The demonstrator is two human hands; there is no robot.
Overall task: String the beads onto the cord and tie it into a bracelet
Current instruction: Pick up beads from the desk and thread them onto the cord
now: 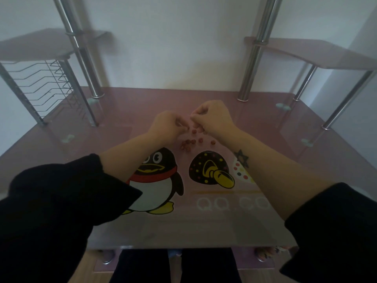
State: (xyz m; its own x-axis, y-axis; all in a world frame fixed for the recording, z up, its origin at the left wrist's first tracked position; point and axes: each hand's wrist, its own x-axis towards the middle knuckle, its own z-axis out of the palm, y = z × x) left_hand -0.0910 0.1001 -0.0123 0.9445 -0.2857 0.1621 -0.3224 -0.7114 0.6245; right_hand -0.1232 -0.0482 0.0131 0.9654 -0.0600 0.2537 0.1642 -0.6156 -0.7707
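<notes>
Several small red beads (189, 142) lie loose on the pink glass desk (265, 139), just below my hands. My left hand (167, 124) and my right hand (212, 118) are held close together above the beads, fingertips pinched and almost touching. A thin cord between the fingertips is too faint to make out. One bead (194, 131) sits right under the fingers; whether it hangs on the cord or rests on the glass I cannot tell.
The desk top carries a penguin print (157, 180) and a mushroom print (210, 170). Chrome posts (81, 64) (255, 58) rise at the back, holding side shelves. A wire rack (42, 86) stands at the left.
</notes>
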